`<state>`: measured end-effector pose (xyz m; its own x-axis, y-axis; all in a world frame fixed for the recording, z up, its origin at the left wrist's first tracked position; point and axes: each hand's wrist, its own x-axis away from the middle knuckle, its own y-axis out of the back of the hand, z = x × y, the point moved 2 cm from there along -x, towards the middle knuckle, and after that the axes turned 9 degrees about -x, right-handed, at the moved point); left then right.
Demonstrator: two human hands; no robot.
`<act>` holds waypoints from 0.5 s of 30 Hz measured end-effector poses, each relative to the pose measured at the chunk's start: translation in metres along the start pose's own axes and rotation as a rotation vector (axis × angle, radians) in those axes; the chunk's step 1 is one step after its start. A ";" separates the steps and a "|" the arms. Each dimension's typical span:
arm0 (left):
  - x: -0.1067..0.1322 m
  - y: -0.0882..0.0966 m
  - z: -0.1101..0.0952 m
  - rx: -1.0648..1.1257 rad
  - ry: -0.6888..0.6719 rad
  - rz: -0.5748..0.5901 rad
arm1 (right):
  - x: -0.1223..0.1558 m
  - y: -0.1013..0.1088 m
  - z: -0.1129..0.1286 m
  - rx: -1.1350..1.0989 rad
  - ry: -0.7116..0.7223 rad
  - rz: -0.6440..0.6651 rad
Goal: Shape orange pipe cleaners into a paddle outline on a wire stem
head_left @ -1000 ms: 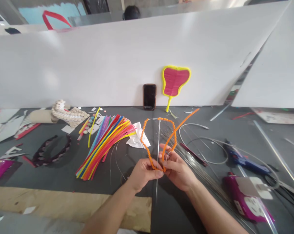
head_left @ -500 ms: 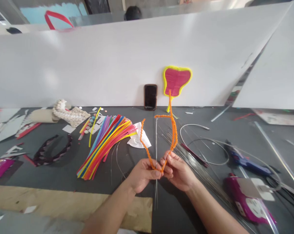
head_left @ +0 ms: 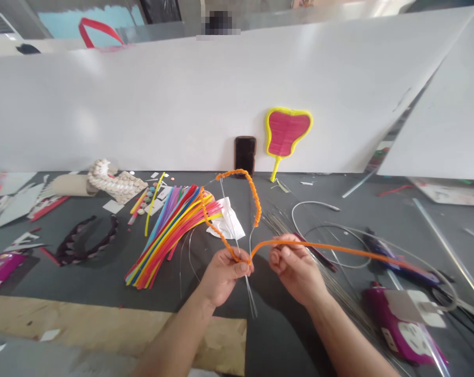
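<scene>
My left hand (head_left: 229,273) pinches the bottom of a wire frame (head_left: 229,213), whose loop is partly wrapped in twisted orange pipe cleaner (head_left: 256,201). Bare wire shows at the loop's upper left and lower right, and loose wire ends stick out below the fingers. From the pinch point a straight orange pipe cleaner (head_left: 323,245) runs off to the right. My right hand (head_left: 297,267) is closed on that strand, a little right of the frame. Beyond them, a red fan shape with a yellow fuzzy rim (head_left: 288,133) leans on the white panel.
A bundle of coloured pipe cleaners (head_left: 169,235) lies left of my hands, by a white paper scrap (head_left: 227,222). A phone (head_left: 245,156) leans on the panel. At right are loose wires (head_left: 334,293), a blue glue gun (head_left: 401,267) and a purple power strip (head_left: 405,330). A dark braided headband (head_left: 85,246) lies left.
My right hand has moved right and away from the left, drawing the orange strand from upright to nearly level. The wire loop has turned and tilted left in my left hand.
</scene>
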<state>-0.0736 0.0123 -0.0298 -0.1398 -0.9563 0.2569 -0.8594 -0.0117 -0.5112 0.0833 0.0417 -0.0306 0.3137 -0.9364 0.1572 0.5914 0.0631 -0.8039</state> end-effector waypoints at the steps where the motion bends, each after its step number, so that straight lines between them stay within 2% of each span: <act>1: 0.000 -0.001 0.001 -0.018 0.019 -0.003 | 0.002 -0.001 -0.001 0.049 -0.021 0.060; 4: 0.001 -0.004 0.005 -0.071 0.080 -0.011 | 0.005 -0.002 -0.009 0.167 -0.137 0.198; 8: 0.001 -0.007 0.008 -0.087 0.105 0.018 | 0.006 -0.002 -0.016 0.195 -0.250 0.256; 12: 0.001 -0.009 0.009 -0.106 0.108 0.018 | 0.005 -0.003 -0.016 0.128 -0.169 0.217; 15: 0.001 -0.010 0.009 -0.096 0.104 0.001 | 0.004 -0.001 -0.016 0.156 -0.103 0.200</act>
<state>-0.0610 0.0083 -0.0322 -0.1868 -0.9210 0.3420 -0.9015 0.0224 -0.4322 0.0718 0.0322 -0.0381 0.5048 -0.8606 0.0679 0.6151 0.3034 -0.7278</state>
